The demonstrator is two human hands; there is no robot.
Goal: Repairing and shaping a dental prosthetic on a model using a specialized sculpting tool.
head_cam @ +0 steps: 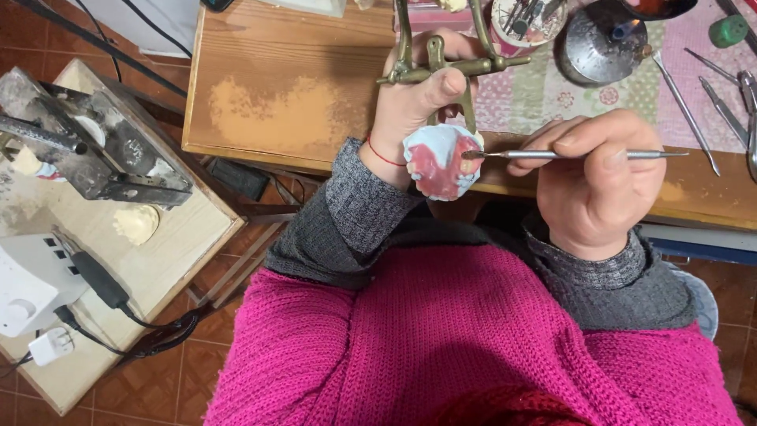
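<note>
Gripping the brass articulator (441, 67), my left hand (414, 102) holds its blue-and-pink dental cast (441, 160) over the wooden bench (292, 87) edge; my right hand (595, 177) pinches 1 slim metal carver (568, 155), tip touching the wax

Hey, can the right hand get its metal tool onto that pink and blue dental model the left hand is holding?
Probably yes: the right hand already has the metal tool tip at the dental model, nothing between.
</note>
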